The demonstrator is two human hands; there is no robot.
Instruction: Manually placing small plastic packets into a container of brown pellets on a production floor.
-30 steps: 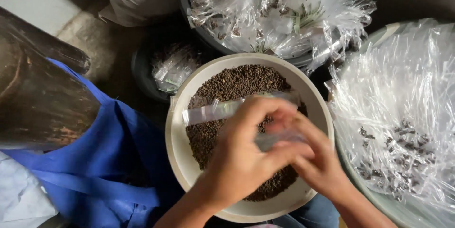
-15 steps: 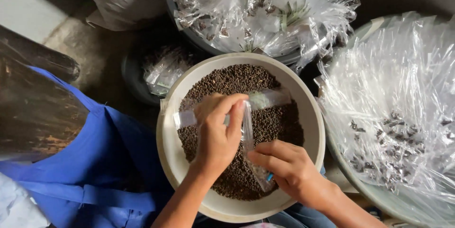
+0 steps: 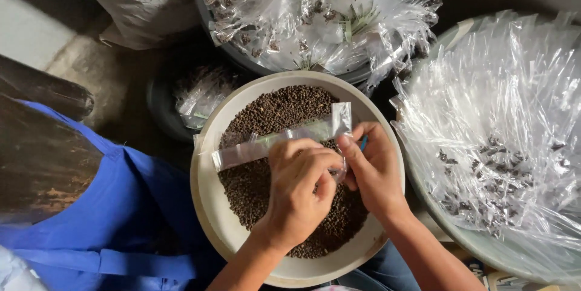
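Both hands meet over the round cream bowl (image 3: 209, 206) of small brown pellets (image 3: 266, 115): left hand (image 3: 299, 197) and right hand (image 3: 375, 170) pinch a long clear plastic sleeve (image 3: 278, 141) running toward ten o'clock. Best to keep its mouth open and low above the pellets.

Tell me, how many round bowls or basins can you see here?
4: the cream bowl of brown pellets under both hands, a basin above, another right, a dark one left; others may be hidden.
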